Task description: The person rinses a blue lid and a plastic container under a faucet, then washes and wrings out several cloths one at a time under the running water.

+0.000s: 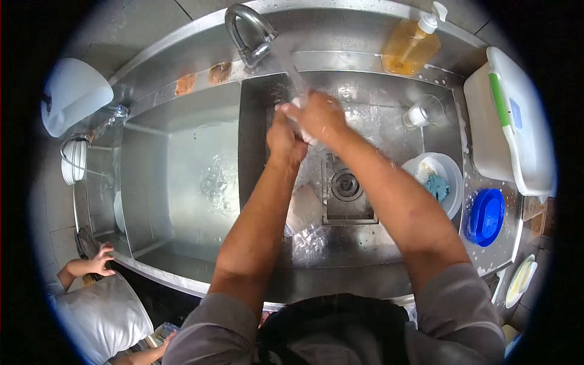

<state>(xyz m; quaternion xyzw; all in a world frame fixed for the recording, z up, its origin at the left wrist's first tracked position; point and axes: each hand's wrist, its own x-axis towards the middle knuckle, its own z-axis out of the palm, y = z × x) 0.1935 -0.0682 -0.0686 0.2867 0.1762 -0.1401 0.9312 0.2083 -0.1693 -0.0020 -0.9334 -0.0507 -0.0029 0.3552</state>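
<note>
Both of my hands are together under the water stream (288,67) that falls from the curved metal tap (250,27). My left hand (285,137) is closed, its fingers curled around a small whitish thing (312,140). From above, my right hand (322,117) presses on the same whitish thing, fingers bent and blurred by motion. Mostly covered by my hands, its kind does not show. Beneath my forearms lies the right basin (389,246) with its drain (347,184). A pale, see-through item (304,210) rests in it beside my left forearm.
A glass with white contents (420,115) and a tub with a blue-green scrubber (437,187) are in the right basin. Cloudy water (201,152) stands in the left basin. A soap bottle (413,45), white bin (493,115) and blue lid (486,217) line the edges. Another person's hand (102,260) is lower left.
</note>
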